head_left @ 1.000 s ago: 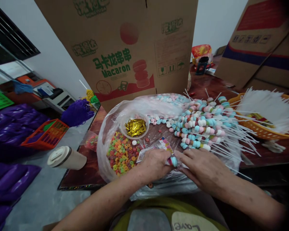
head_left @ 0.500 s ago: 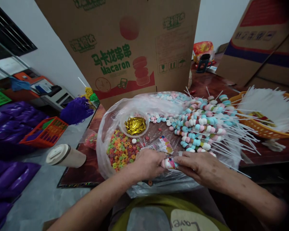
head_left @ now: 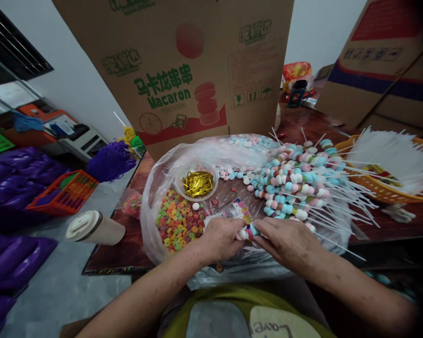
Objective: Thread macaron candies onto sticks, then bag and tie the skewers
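Note:
Between my two hands is a short candy skewer in a printed clear wrapper (head_left: 247,233), with white, pink and blue pieces showing. My left hand (head_left: 219,238) is closed round its left end, and my right hand (head_left: 288,240) pinches its right end with thumb and fingers. Just beyond them lie several flat printed wrappers (head_left: 245,212). To the left, loose coloured candy rings (head_left: 179,223) fill the near part of a clear plastic bag. A round tub (head_left: 214,190) of gold twist ties (head_left: 198,183) stands behind the rings. Finished-looking candy skewers (head_left: 296,180) are piled to the right.
A large cardboard box (head_left: 211,61) stands at the back. On the right, an orange basket (head_left: 391,188) holds white sticks (head_left: 395,157). A lidded cup (head_left: 95,227) is at the table's left edge. Loose pastel candies (head_left: 232,174) lie behind the wrappers.
My hands have shifted slightly with the wrapped skewer, and the right fingers have moved a little closer round its end. The rest looks the same.

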`<state>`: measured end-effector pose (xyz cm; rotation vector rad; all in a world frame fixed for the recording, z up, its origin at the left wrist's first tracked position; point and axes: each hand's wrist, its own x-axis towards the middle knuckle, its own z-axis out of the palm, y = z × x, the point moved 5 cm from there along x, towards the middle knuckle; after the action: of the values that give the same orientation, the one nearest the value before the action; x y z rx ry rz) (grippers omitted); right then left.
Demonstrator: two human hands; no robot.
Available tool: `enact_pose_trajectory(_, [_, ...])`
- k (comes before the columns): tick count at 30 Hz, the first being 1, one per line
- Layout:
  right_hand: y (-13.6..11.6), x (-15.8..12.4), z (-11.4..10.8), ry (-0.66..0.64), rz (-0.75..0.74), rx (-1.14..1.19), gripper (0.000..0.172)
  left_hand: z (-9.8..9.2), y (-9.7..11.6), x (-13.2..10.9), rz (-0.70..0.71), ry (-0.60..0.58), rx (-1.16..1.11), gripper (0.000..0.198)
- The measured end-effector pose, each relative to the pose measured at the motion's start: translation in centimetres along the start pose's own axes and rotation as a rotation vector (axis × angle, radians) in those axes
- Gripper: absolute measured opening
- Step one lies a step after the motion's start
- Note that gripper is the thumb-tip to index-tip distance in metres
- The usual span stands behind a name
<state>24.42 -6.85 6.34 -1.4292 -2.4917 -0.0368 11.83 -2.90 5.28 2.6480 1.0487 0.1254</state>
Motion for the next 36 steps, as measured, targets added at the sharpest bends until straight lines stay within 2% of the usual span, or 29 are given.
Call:
enact_pose_trajectory(4, [-0.1,0.2,0.1,-0.035,-0.02,-0.002,0.015,-0.6,-0.1,-0.2,0.031,-0.148,-0.217,0.041])
enact_pose_trajectory(6, [-0.3,0.2,-0.1,-0.056,-0.08,0.013,0.015,-0.5,-0.1,-0.4,0.065,-0.272,-0.395,0.043])
enact_pose_trajectory(8, [-0.4,0.0,-0.9,-0.059,-0.151,0.052,0.011,-0.4,-0.1,-0.6,0.08,-0.333,-0.5,0.039])
enact_pose_trajectory(10, [-0.1,-0.1,-2.1,-0.027,-0.185,0.077,0.018,-0.3,-0.3,-0.5,0.056,-0.294,-0.467,0.038])
enact_pose_trajectory(12, [0.4,-0.1,-3.4,0.035,-0.168,0.072,0.026,-0.2,-0.5,-0.4,0.008,-0.202,-0.328,0.036])
enact_pose_trajectory(14, [0.6,0.0,-4.0,0.06,-0.152,0.06,0.026,-0.2,-0.2,-0.2,-0.028,-0.138,-0.176,0.033])
enact_pose_trajectory(17, [0.2,0.5,-2.8,-0.049,-0.152,0.091,0.026,-0.2,0.4,-0.1,-0.026,-0.056,-0.034,0.028])
enact_pose_trajectory(21, [-0.1,0.6,-0.4,-0.195,-0.074,0.195,0.023,-0.1,0.5,-0.1,-0.014,0.012,0.01,0.021])
enact_pose_trajectory(25, [0.2,0.5,-0.7,-0.164,-0.087,0.366,0.021,0.0,0.1,-0.3,-0.008,0.047,0.026,0.021])
enact_pose_trajectory(29, [1.3,1.1,-2.3,-0.176,-0.107,0.533,0.022,-0.2,0.4,-0.3,0.056,-0.011,-0.011,0.027])
enact_pose_trajectory(32, [1.9,1.9,-3.1,-0.195,-0.124,0.491,0.025,-0.6,0.7,-0.3,0.081,-0.107,-0.097,0.031])
enact_pose_trajectory(36, [0.6,2.5,-2.4,-0.357,-0.297,0.376,0.022,-0.9,0.9,0.0,0.117,-0.276,-0.274,0.034])
